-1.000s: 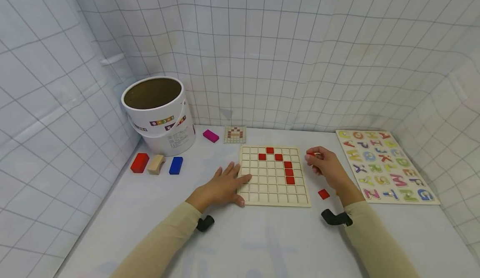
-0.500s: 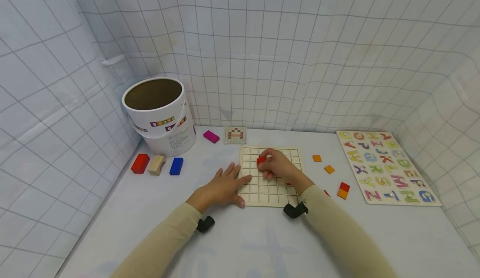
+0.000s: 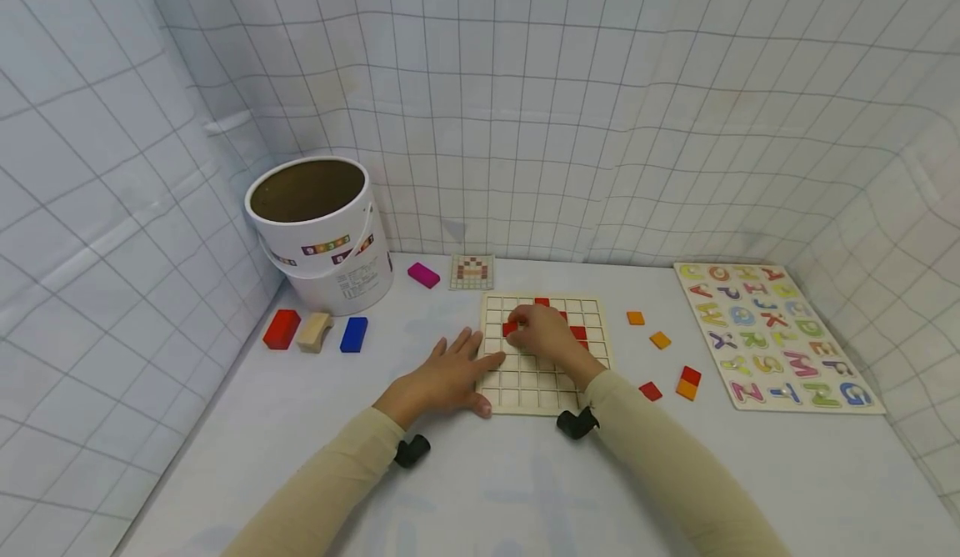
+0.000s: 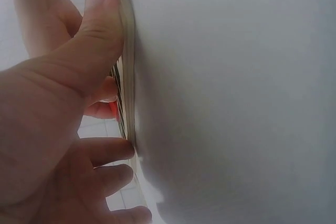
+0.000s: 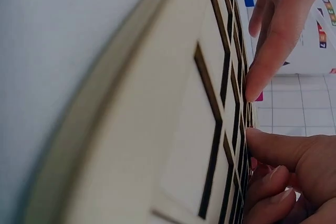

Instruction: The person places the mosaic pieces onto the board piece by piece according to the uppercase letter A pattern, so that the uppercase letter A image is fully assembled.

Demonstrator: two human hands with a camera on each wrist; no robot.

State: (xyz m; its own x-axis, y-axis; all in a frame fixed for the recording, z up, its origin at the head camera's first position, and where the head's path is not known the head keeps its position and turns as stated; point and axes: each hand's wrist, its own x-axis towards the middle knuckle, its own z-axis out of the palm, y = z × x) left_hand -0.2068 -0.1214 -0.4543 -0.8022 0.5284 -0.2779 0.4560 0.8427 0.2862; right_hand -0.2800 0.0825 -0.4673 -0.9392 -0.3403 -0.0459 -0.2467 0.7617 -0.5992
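A wooden grid board (image 3: pixel 528 400) lies on the white table, with several red square tiles (image 3: pixel 577 333) set in its cells. My left hand (image 3: pixel 442 376) rests at the board's left edge with fingers spread; in the left wrist view its thumb (image 4: pixel 100 30) lies along the board's side. Over the board's upper left, my right hand (image 3: pixel 543 333) pinches a red tile (image 3: pixel 511 328) at a cell. From the right wrist, the thumb (image 5: pixel 278 148) and curled fingers of that hand touch the grid, and they mostly hide the tile. The hand also covers part of the grid.
Right of the board lie loose orange tiles (image 3: pixel 660 340) and a red tile (image 3: pixel 650 391), then an alphabet board (image 3: pixel 780 340). Behind is a small pattern card (image 3: pixel 472 273) and a magenta block (image 3: pixel 423 275). A white bucket (image 3: pixel 330 265) and several blocks (image 3: pixel 354 334) stand left.
My right hand has carried a red tile from the table right of the board leftward onto the grid, then slightly further left. The left hand has stayed in place.
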